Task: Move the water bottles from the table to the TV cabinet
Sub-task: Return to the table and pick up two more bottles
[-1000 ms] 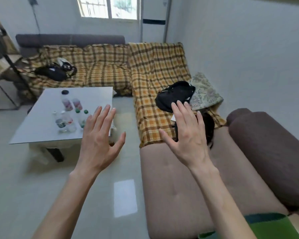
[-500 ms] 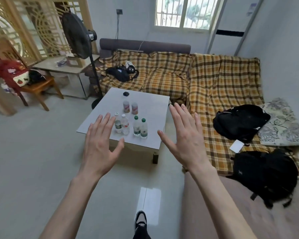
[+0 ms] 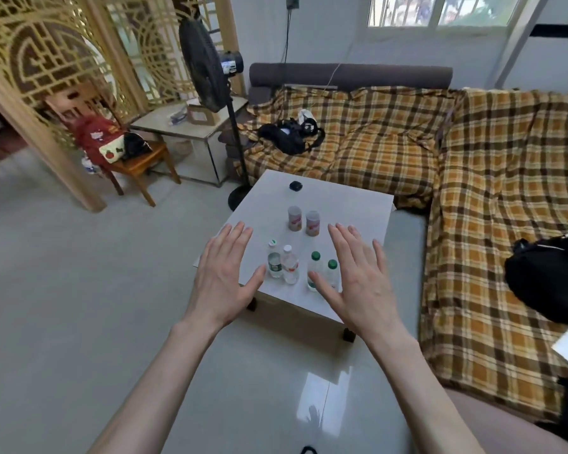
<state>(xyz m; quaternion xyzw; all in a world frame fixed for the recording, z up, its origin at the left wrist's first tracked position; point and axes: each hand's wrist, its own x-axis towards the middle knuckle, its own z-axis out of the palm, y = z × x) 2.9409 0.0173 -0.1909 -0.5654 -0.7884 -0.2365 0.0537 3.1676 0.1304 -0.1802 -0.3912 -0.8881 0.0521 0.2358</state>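
Several clear water bottles stand near the front edge of the white low table [image 3: 358, 204]: a white-capped pair [image 3: 282, 265] on the left and a green-capped pair [image 3: 322, 271] on the right. Behind them stand two pale cans with pink labels [image 3: 304, 221]. My left hand [image 3: 223, 273] is held out with fingers spread, just left of the white-capped bottles and short of them. My right hand [image 3: 358, 276] is spread too, partly in front of the green-capped pair. Neither hand holds anything. No TV cabinet is in view.
A small dark object [image 3: 295, 185] lies at the table's far edge. A plaid-covered corner sofa [image 3: 473, 178] wraps the back and right, with black bags on it. A black standing fan [image 3: 207, 67], a side table and a wooden chair [image 3: 138, 162] stand at the left.
The view has swung left and drawn nearer to the table, so the bottles now sit between my two hands. Both hands stay spread and empty.
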